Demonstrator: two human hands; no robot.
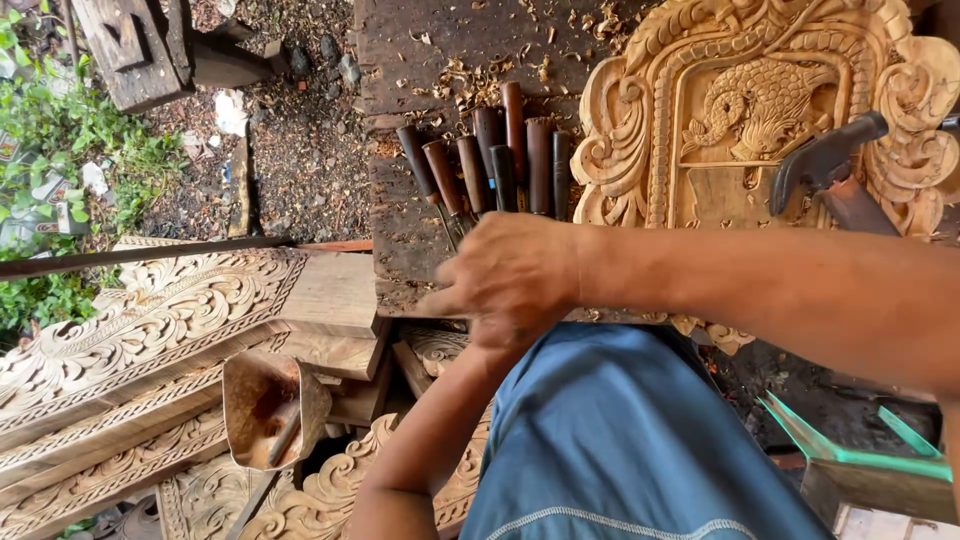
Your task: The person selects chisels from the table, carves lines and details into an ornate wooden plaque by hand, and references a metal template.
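Right hand (510, 275) at centre frame, fingers loosely spread and holding nothing, hovers just below the row of wooden-handled chisels (490, 160), their long axes running up the frame, while the left hand is hidden beneath it.

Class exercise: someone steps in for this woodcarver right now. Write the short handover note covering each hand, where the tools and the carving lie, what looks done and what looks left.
Right hand: reaching across the body to the row of chisels, over their blade ends; whether it grips one cannot be told.
Left hand: hidden under the right hand; only the forearm shows.
Chisels: side by side on the dark workbench, wooden handles pointing away.
Carved panel: on the bench to the right, a dark mallet resting on it.
Done: scroll border and central creature are cut in relief.
Left: the flat patch below the creature looks uncarved.
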